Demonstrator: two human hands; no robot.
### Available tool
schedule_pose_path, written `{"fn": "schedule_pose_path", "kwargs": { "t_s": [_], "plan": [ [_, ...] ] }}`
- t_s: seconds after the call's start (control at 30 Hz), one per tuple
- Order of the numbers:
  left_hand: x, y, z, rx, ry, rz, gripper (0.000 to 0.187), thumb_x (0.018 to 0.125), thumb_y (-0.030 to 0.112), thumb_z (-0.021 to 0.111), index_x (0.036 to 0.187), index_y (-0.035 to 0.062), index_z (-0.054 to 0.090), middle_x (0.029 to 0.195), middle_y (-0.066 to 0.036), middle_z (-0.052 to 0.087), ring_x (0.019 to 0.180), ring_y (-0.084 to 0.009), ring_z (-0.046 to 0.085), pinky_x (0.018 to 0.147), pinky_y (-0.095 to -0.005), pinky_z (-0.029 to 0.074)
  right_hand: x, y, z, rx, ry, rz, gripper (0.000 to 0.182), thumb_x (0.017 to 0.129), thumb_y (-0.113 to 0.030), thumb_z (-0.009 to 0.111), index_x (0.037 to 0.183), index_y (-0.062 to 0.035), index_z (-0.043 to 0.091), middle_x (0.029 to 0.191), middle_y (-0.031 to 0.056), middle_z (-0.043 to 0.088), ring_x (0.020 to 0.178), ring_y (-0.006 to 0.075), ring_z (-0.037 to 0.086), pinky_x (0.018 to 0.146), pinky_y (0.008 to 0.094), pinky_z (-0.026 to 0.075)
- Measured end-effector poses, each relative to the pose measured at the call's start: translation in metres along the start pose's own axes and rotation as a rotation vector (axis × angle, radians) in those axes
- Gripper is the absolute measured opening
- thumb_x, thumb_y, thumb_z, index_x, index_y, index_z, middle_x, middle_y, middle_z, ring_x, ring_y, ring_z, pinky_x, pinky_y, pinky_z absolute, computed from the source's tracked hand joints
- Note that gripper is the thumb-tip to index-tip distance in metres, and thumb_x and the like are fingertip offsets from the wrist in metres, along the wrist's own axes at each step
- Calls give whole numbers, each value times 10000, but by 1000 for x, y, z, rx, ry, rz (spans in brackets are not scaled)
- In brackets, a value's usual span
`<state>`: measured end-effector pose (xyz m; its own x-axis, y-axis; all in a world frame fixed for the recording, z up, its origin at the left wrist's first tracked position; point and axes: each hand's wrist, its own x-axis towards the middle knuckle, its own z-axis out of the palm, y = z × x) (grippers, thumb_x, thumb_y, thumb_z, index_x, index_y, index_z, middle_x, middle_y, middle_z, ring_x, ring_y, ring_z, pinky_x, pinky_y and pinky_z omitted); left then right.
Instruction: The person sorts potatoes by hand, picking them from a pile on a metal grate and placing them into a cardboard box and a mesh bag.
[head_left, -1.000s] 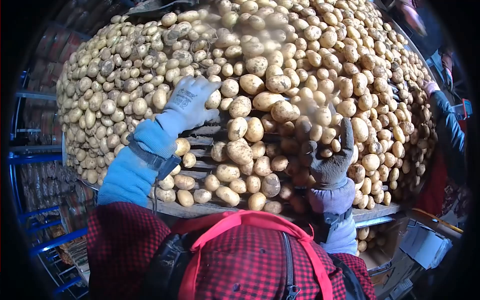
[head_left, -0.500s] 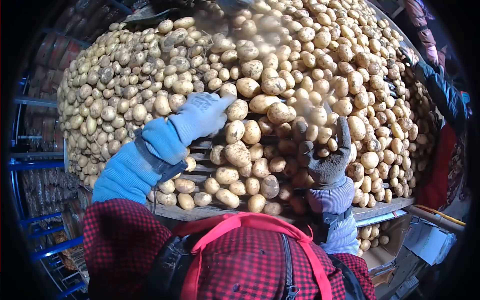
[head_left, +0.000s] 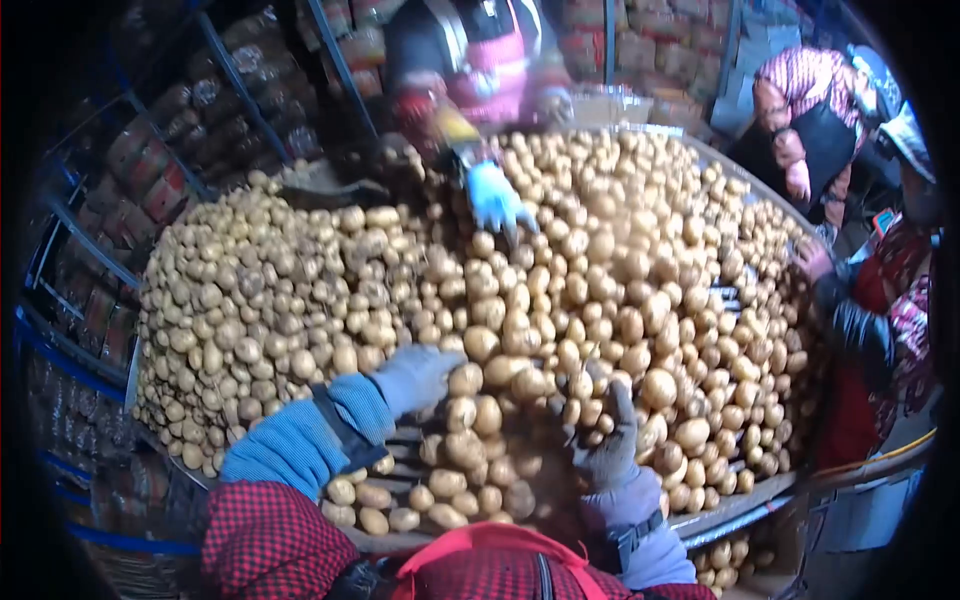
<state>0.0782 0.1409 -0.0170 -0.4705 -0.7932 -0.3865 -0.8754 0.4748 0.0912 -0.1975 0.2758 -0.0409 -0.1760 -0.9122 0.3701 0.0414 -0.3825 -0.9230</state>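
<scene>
A large heap of potatoes point(head_left: 300, 270) covers a slatted table. My left hand point(head_left: 420, 380), in a grey-blue glove, lies against the potatoes at the centre, fingers pressed together and pointing right; whether anything is under them is hidden. Beside a small group of potatoes on the right is my right hand point(head_left: 607, 440), in a dirty grey glove, its fingers apart and bent around them without a visible grip. Dark slats show between my hands and the loose potatoes point(head_left: 465, 450) there.
Across the heap a person in a pink apron reaches in with a blue-gloved hand point(head_left: 495, 198). Other people stand at the right edge, one hand point(head_left: 812, 258) on the heap. A box of potatoes point(head_left: 725, 560) sits below the table's right front edge.
The view has tilted up, so the people across and at the right show more. My hands appear lower in the frame, still beside the same potatoes.
</scene>
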Motion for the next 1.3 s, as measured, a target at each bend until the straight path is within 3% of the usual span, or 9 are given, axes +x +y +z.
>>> {"fn": "schedule_pose_path", "kwargs": {
  "t_s": [0.07, 0.1, 0.2, 0.8, 0.9, 1.07, 1.13, 1.2, 1.3],
  "plan": [
    [-5, 12, -4, -26, -46, -102, 456, 923, 191, 552, 1377, 216, 587, 1184, -193, 697, 1073, -406, 676, 925, -515, 527, 4, 1, -10, 1220, 87, 594, 517, 1068, -302, 517, 1497, -27, 424, 1382, 121, 608, 1298, 263, 581, 1044, 401, 523],
    [-9, 9, 4, -57, 16, -88, 472, 912, 189, 563, 1383, 216, 582, 1203, -194, 688, 1083, -408, 671, 931, -515, 522, 8, -7, -9, 1312, 122, 610, 513, 1079, -261, 503, 1508, -2, 394, 1403, 140, 586, 1268, 263, 595, 1043, 398, 527],
    [-18, 11, 19, -63, 73, -70, 513, 889, 186, 587, 1400, 215, 569, 1214, -200, 674, 1097, -411, 662, 939, -518, 514, -1, 5, -7, 812, 111, 468, 513, 1082, -219, 506, 1530, -12, 370, 1402, 156, 582, 1239, 254, 607, 1029, 385, 538],
    [-11, 15, 25, -163, 216, -139, 479, 956, 187, 595, 1433, 228, 585, 1223, -196, 699, 1094, -394, 682, 944, -484, 534, 0, 22, -16, 1200, 77, 550, 541, 1089, -459, 455, 1492, -103, 516, 1488, 157, 541, 1350, 372, 535, 1035, 385, 553],
    [-19, 33, 27, -487, 767, 95, 453, 992, 239, 605, 1424, 104, 582, 1193, -206, 714, 1057, -363, 707, 969, -430, 553, 5, 4, -13, 1284, 143, 658, 558, 1112, -402, 397, 1513, -15, 428, 1443, 136, 569, 1330, 284, 569, 1122, 430, 498],
    [-12, 120, -20, -292, 941, 552, 347, 974, 218, 642, 1289, 80, 688, 1144, -167, 738, 1035, -342, 716, 910, -432, 566, 0, 25, -19, 1272, 88, 660, 574, 1098, -403, 453, 1507, 0, 430, 1419, 128, 586, 1307, 272, 587, 1087, 411, 525],
    [-2, 143, -23, -236, 952, 658, 332, 984, 259, 628, 1271, 108, 695, 1146, -143, 736, 1053, -331, 710, 924, -457, 548, -9, 32, -20, 1242, 158, 680, 572, 1093, -378, 487, 1509, 9, 419, 1419, 130, 585, 1303, 267, 589, 1078, 404, 530],
    [10, 153, -5, -220, 817, 668, 389, 1009, 324, 576, 1336, 131, 658, 1269, -138, 686, 1231, -349, 623, 1079, -551, 430, -15, 31, -16, 292, 66, 234, 348, 1080, -297, 535, 1375, -115, 556, 1197, -46, 658, 939, 75, 636, 792, 270, 580],
    [10, 158, 10, -196, 707, 642, 438, 1025, 395, 552, 1407, 191, 616, 1391, -150, 613, 1347, -379, 536, 1149, -579, 358, -15, 30, -18, 505, 109, 348, 419, 1088, -188, 503, 1474, -39, 435, 1293, 53, 610, 1111, 147, 605, 966, 316, 534]
  ]
}}
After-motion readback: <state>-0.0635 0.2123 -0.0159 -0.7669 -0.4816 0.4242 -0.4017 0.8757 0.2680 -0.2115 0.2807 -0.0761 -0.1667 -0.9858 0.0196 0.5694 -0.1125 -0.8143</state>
